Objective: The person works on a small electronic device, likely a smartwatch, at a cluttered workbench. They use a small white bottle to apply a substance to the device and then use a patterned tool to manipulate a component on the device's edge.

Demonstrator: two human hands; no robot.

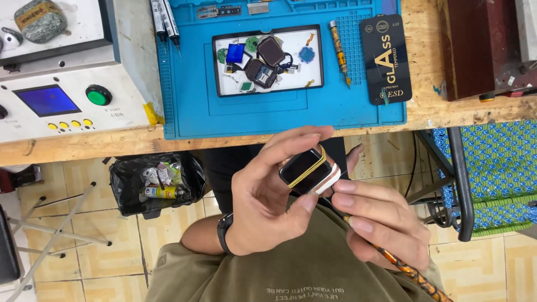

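Observation:
My left hand (268, 196) holds a small square smartwatch body (309, 169) with a black screen and a pale metal case, wrapped by yellow rubber bands. Thumb and fingers pinch it from the sides, below the table edge over my lap. My right hand (380, 223) grips a thin amber-patterned screwdriver (408, 271), its tip end pointing up toward the watch's lower right edge. A black band sits on my left wrist (224, 232).
A blue work mat (190, 106) lies on the wooden bench with a white tray (313, 59) of watch parts, a second amber screwdriver (339, 53) and a black flat package (386, 59). A white machine with a green button (98, 95) stands left. A black bin bag (154, 182) sits below; a chair (481, 168) right.

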